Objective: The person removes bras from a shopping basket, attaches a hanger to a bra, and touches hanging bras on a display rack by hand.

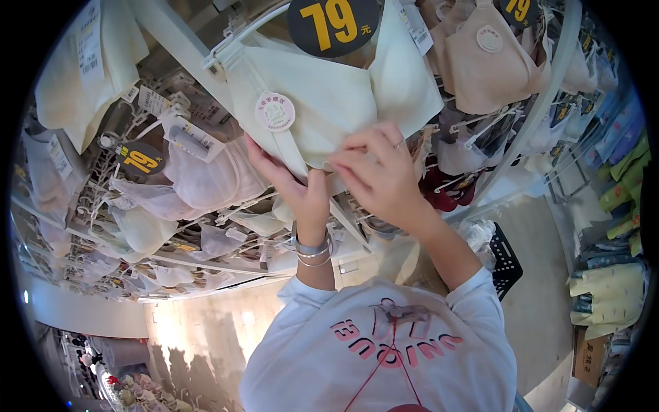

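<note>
A pale cream bra [322,89] hangs from a hanger at the top middle, with a round pink-and-white sticker [275,112] on its side and a black "79" price disc [333,26] over its upper part. My left hand [296,189], bracelets at the wrist, grips the bra's lower left edge, its fingers partly hidden behind the fabric. At the bottom edge of the cup, the fingers of my right hand [381,172] are bent and pinched together on the cream fabric. A ring sits on one of its fingers.
More bras hang around it, among them a beige bra [487,58] at right and a pale pink bra [209,175] at left, on white rails. A black perforated basket [504,264] stands on the floor. Folded or hanging clothes [607,299] line the right side.
</note>
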Demonstrator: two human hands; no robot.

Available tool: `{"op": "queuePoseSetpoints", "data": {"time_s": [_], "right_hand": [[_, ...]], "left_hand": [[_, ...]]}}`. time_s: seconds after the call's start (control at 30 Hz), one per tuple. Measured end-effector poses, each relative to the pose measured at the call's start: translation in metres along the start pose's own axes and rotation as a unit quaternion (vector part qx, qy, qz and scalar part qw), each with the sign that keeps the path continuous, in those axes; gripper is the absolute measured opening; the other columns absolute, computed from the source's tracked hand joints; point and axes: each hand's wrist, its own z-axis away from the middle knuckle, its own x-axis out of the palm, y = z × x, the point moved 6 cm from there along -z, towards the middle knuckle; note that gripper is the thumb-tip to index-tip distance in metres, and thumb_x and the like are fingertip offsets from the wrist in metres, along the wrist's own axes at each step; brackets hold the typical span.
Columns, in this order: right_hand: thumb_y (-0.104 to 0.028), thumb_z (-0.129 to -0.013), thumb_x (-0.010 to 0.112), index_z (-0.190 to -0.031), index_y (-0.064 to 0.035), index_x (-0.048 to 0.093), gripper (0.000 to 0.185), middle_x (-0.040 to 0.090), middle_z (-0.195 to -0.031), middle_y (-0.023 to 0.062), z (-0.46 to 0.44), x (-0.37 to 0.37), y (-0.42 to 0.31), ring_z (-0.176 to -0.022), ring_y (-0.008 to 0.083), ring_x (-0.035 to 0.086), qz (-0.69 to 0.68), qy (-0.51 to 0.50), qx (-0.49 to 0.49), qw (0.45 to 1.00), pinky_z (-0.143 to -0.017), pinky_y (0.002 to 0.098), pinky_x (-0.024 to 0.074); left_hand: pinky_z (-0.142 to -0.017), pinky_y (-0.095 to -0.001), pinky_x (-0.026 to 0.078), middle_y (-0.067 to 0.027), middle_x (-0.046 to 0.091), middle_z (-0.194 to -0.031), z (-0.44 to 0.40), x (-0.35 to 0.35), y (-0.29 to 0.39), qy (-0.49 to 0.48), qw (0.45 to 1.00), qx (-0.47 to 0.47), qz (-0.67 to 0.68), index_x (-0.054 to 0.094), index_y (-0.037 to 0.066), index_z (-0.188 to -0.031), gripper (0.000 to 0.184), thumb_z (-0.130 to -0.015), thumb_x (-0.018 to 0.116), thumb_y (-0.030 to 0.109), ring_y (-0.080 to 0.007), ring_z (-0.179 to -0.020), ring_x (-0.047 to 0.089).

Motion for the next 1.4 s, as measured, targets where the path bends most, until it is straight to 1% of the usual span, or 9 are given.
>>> {"op": "queuePoseSetpoints", "data": {"time_s": [0.2, 0.3, 0.5, 0.6, 0.7, 0.9, 1.1, 1.3, 1.4], "right_hand": [[-0.022, -0.073, 0.07, -0.089, -0.011, 0.066, 0.019, 0.05, -0.117, 0.0044, 0.007, 0.005, -0.002, -0.11, 0.0277, 0.041, 0.016, -0.091, 0.019, 0.996, -0.092, 0.0442, 0.0313], [-0.024, -0.072, 0.072, -0.094, -0.013, 0.068, 0.025, 0.049, -0.122, 0.0054, 0.006, 0.003, 0.0, -0.112, 0.0279, 0.039, 0.0, -0.119, 0.019, 0.993, -0.095, 0.0434, 0.0277], [-0.027, -0.071, 0.072, -0.086, -0.0114, 0.067, 0.022, 0.048, -0.111, 0.0064, 0.009, 0.007, 0.011, -0.107, 0.027, 0.041, -0.003, -0.124, 0.068, 0.99, -0.091, 0.0447, 0.0279], [-0.024, -0.065, 0.075, -0.08, -0.0078, 0.065, 0.024, 0.048, -0.098, 0.0049, 0.004, 0.016, 0.009, -0.103, 0.0254, 0.042, 0.056, -0.146, 0.051, 0.986, -0.083, 0.0416, 0.031], [-0.02, -0.068, 0.073, -0.078, -0.0101, 0.063, 0.017, 0.048, -0.094, 0.0031, -0.004, 0.018, 0.005, -0.094, 0.0225, 0.046, 0.035, -0.109, 0.034, 0.993, -0.083, 0.0438, 0.0309], [-0.012, -0.071, 0.068, -0.09, -0.008, 0.061, 0.021, 0.056, -0.084, 0.0059, -0.007, 0.038, 0.0, -0.083, 0.0253, 0.055, -0.036, -0.103, 0.012, 0.994, -0.074, 0.0371, 0.042], [-0.008, -0.073, 0.065, -0.09, -0.0027, 0.059, 0.018, 0.061, -0.08, 0.0122, -0.011, 0.04, 0.011, -0.078, 0.033, 0.059, -0.104, -0.229, 0.17, 0.953, -0.067, 0.0394, 0.0468], [-0.008, -0.074, 0.065, -0.089, 0.0019, 0.063, 0.018, 0.061, -0.081, 0.0138, -0.014, 0.039, 0.015, -0.079, 0.0301, 0.061, -0.23, -0.246, 0.125, 0.933, -0.071, 0.0358, 0.0473], [-0.008, -0.075, 0.065, -0.092, 0.0023, 0.064, 0.019, 0.061, -0.082, 0.0135, -0.011, 0.041, 0.018, -0.08, 0.0289, 0.061, -0.218, -0.286, 0.162, 0.919, -0.072, 0.0345, 0.0471]], "left_hand": [[-0.113, -0.0385, 0.012, -0.0191, 0.019, -0.149, 0.004, -0.006, -0.004, -0.001, 0.998, -0.051, 0.028, 0.008, -0.002, -0.146, 0.092, -0.062, 0.043, -0.003, -0.0299, -0.139, 0.02], [-0.111, -0.0362, 0.022, -0.0187, 0.024, -0.147, 0.004, -0.004, -0.002, 0.007, 0.998, -0.031, 0.056, 0.012, -0.004, -0.145, 0.087, -0.062, 0.039, -0.004, -0.0285, -0.135, 0.028], [-0.113, -0.0392, 0.019, -0.0198, 0.022, -0.148, 0.004, -0.001, 0.003, 0.007, 0.999, -0.013, 0.034, 0.012, -0.004, -0.145, 0.087, -0.062, 0.039, -0.005, -0.0296, -0.138, 0.024], [-0.114, -0.0402, 0.013, -0.0189, 0.014, -0.151, 0.005, 0.001, 0.002, -0.023, 0.999, 0.001, 0.023, 0.008, -0.001, -0.147, 0.091, -0.064, 0.044, -0.006, -0.0287, -0.141, 0.015], [-0.115, -0.0394, 0.011, -0.0184, 0.013, -0.151, 0.005, 0.003, 0.006, -0.026, 0.998, -0.019, 0.051, 0.008, -0.002, -0.146, 0.091, -0.064, 0.046, -0.004, -0.0282, -0.141, 0.014], [-0.114, -0.0376, 0.011, -0.017, 0.015, -0.149, 0.002, 0.0, 0.006, -0.051, 0.997, -0.014, 0.047, 0.008, -0.002, -0.146, 0.091, -0.064, 0.045, -0.001, -0.0271, -0.14, 0.016], [-0.114, -0.0362, 0.013, -0.0162, 0.018, -0.148, 0.003, 0.005, 0.001, -0.055, 0.995, -0.043, 0.069, 0.008, -0.002, -0.146, 0.089, -0.066, 0.044, 0.001, -0.0258, -0.138, 0.02], [-0.113, -0.0356, 0.015, -0.0162, 0.019, -0.148, -0.001, 0.001, 0.007, -0.052, 0.997, -0.017, 0.047, 0.007, -0.002, -0.147, 0.088, -0.069, 0.049, 0.003, -0.0251, -0.137, 0.021], [-0.113, -0.0358, 0.015, -0.0161, 0.019, -0.148, -0.001, -0.001, 0.005, -0.07, 0.994, -0.031, 0.079, 0.005, -0.001, -0.147, 0.089, -0.07, 0.051, 0.003, -0.025, -0.137, 0.022]]}}
